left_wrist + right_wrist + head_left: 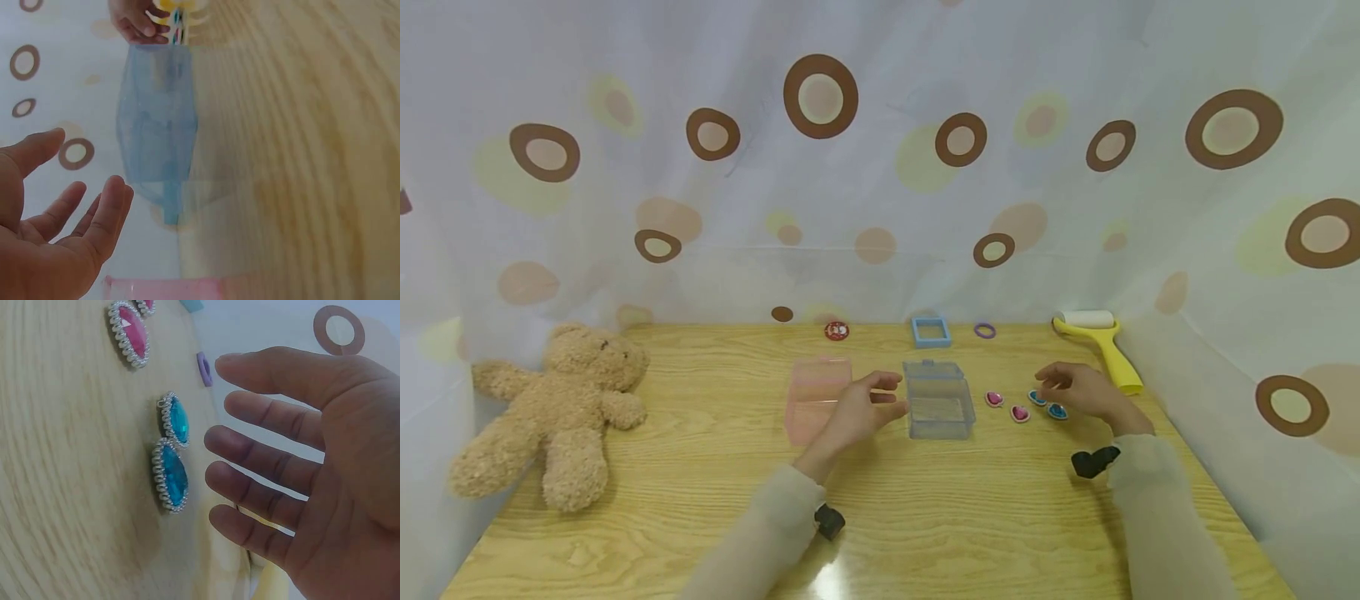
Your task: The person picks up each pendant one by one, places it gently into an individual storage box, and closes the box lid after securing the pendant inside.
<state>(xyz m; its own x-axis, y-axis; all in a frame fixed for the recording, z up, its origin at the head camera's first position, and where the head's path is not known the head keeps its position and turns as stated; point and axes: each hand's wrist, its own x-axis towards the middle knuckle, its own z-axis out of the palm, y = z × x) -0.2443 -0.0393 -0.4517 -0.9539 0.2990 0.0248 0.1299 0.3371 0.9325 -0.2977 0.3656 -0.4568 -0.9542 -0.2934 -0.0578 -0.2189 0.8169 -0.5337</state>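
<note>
Spotty curtains hang behind the wooden worktop (925, 517), where the right hand (1086, 390), fingers (262, 456) loose and holding nothing, hovers just above two blue gems (172, 450) right of middle, probably light, hard and slippery, best pinched by their bumpy edges.

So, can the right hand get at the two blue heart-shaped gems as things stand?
Probably yes: the right hand hovers open beside the two blue heart-shaped gems, fingers apart from them, with nothing between.
</note>
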